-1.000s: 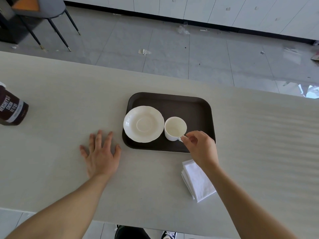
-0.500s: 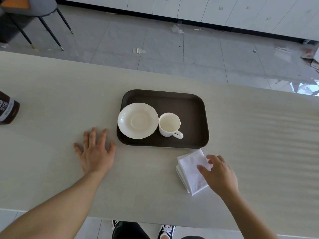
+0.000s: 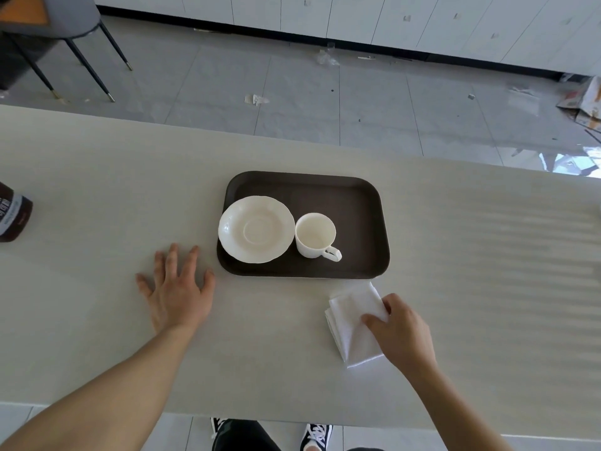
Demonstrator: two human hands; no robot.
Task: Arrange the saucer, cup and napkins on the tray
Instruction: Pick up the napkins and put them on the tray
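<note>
A dark brown tray (image 3: 354, 203) lies on the pale table. On its left half sits a white saucer (image 3: 256, 229), its edge overhanging the tray's left rim. A white cup (image 3: 314, 235) stands upright beside the saucer, handle pointing toward me and right. A stack of white napkins (image 3: 353, 320) lies on the table just in front of the tray's near right corner. My right hand (image 3: 401, 330) rests on the stack's right side, thumb and fingers closing on the top napkins. My left hand (image 3: 177, 288) lies flat on the table left of the tray, fingers spread.
A dark brown bottle (image 3: 13, 213) lies at the table's left edge. The table's near edge runs just below my forearms, with my shoes (image 3: 317, 434) under it. A chair (image 3: 65, 34) stands on the tiled floor at the far left.
My right hand let go of the cup's handle, drew back to the napkin stack and now presses on it with the fingers closing. The left hand stayed flat.
</note>
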